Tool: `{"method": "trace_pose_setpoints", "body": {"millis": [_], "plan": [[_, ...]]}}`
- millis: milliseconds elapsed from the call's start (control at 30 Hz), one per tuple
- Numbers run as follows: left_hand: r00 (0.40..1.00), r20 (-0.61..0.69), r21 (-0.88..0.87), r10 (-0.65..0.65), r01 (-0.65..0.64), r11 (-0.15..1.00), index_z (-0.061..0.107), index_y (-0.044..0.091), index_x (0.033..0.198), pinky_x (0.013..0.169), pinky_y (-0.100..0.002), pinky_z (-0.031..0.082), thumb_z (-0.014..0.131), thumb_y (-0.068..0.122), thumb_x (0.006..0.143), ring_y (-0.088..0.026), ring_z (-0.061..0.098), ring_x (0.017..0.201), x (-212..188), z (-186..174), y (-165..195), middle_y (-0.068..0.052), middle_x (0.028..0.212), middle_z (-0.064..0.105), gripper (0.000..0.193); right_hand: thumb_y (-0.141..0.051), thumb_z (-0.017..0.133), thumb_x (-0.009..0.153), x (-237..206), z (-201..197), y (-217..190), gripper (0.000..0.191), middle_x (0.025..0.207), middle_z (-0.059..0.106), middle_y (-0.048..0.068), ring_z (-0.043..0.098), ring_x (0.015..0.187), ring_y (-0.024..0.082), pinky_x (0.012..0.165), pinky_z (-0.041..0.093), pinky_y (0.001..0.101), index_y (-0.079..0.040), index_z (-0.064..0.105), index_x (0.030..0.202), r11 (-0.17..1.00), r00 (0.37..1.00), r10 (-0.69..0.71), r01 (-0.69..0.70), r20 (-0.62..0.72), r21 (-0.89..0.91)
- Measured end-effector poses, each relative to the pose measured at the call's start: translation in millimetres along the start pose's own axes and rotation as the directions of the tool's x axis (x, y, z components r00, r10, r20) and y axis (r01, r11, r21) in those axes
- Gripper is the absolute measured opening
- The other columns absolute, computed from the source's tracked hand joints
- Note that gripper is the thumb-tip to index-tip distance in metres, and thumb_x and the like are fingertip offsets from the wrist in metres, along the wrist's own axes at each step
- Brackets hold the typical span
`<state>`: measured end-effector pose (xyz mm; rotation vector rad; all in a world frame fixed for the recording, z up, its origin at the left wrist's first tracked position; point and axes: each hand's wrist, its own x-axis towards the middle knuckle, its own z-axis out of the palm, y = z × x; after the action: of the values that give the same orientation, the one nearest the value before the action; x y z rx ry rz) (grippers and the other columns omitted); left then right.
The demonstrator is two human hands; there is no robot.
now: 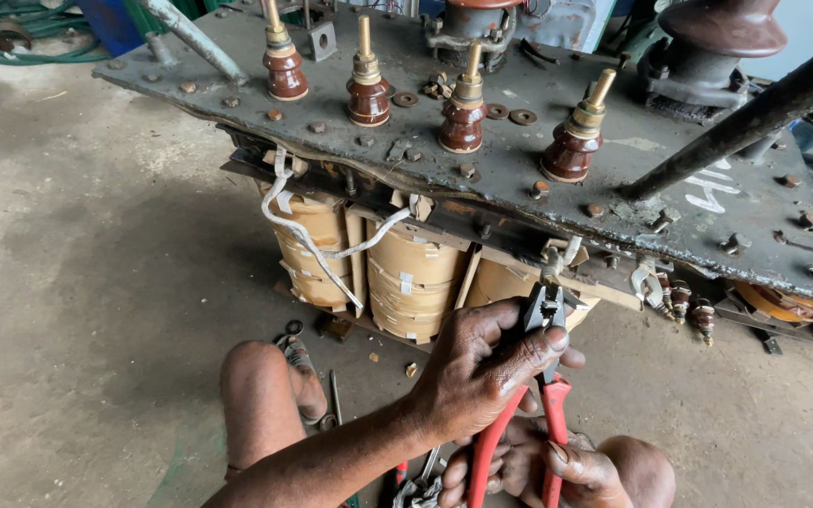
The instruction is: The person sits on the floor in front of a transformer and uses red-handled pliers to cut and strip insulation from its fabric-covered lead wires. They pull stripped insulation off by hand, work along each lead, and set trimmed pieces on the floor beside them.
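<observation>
Red-handled pliers (546,414) point up at the underside of a grey transformer cover plate (519,160). Their dark jaws (543,306) sit at a pale strip lead (568,252) beside tan paper-wrapped coils (411,277); whether they grip it I cannot tell. My left hand (482,372) reaches in from the lower left and wraps the pliers just below the jaws. My right hand (571,466) holds the red handles low in the frame. Several brown porcelain bushings (463,118) with brass studs stand on the plate.
A black bar (755,118) slants across the right above the plate. White leads (308,235) hang in front of the left coil. My knee (256,376) and sandalled foot (298,357) rest on the concrete floor, with small washers and tools nearby. Green hose (11,28) lies far left.
</observation>
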<state>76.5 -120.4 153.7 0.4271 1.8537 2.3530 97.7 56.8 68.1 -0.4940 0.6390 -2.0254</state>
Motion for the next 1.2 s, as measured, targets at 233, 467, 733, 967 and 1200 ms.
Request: {"method": "trace_pose_setpoints", "body": {"millis": [233,467,733,967,1200], "plan": [[1.000,0.016,-0.083,-0.022,0.023,0.996,0.067,0.000,0.123,0.063,-0.025,0.060,0.065,0.027,0.102,-0.015,0.075,0.084,6.1,-3.3,-6.0,-0.014,0.102,0.077,0.035,-0.045,0.068,0.080,2.3,-0.2,-9.0,0.089,0.115,0.066,0.033,0.067,0.110,0.042,0.102,0.052,0.0514,0.016,0.042,0.138,0.996,1.000,0.023,-0.025,-0.018,-0.086],[0.913,0.403,-0.277,0.062,0.057,0.959,0.063,0.003,0.119,0.094,-0.032,0.056,0.070,0.026,0.100,-0.016,0.070,0.106,12.4,-6.3,-11.0,-0.009,0.111,0.071,0.031,-0.005,0.067,0.068,-2.1,-25.0,5.1,0.053,0.091,0.071,0.026,0.070,0.089,0.037,0.083,0.056,0.0432,0.017,0.060,0.116,0.966,0.961,0.043,-0.110,-0.272,-0.234],[0.929,0.362,-0.531,-0.080,0.276,0.801,0.041,0.011,0.079,0.058,-0.029,0.036,0.064,0.033,0.109,-0.008,0.038,0.056,11.3,16.2,-34.4,0.004,0.064,0.037,0.044,0.004,0.057,0.058,5.7,-46.0,14.9,0.046,0.083,0.071,0.029,0.074,0.080,0.042,0.075,0.059,0.0474,0.017,0.063,0.102,0.982,0.973,0.068,-0.105,-0.220,-0.158],[0.994,0.032,-0.269,-0.103,0.108,0.957,0.051,0.010,0.078,0.055,-0.027,0.047,0.064,0.040,0.105,-0.011,0.054,0.059,10.3,27.6,-20.8,0.000,0.065,0.054,0.043,-0.009,0.068,0.076,26.7,-78.7,-4.3,0.046,0.105,0.070,0.031,0.073,0.091,0.048,0.082,0.061,0.0526,0.016,0.062,0.114,0.985,0.944,0.153,-0.121,0.292,-0.125],[0.971,0.138,0.447,0.193,-0.235,0.863,0.072,0.001,0.107,0.074,-0.031,0.058,0.076,0.026,0.094,-0.011,0.068,0.079,8.9,5.4,-1.2,-0.006,0.087,0.075,0.029,-0.030,0.077,0.086,16.3,-90.6,-30.0,0.064,0.121,0.071,0.040,0.067,0.124,0.053,0.115,0.047,0.0578,0.025,0.066,0.117,0.843,0.986,0.056,0.039,0.160,-0.536]]}}
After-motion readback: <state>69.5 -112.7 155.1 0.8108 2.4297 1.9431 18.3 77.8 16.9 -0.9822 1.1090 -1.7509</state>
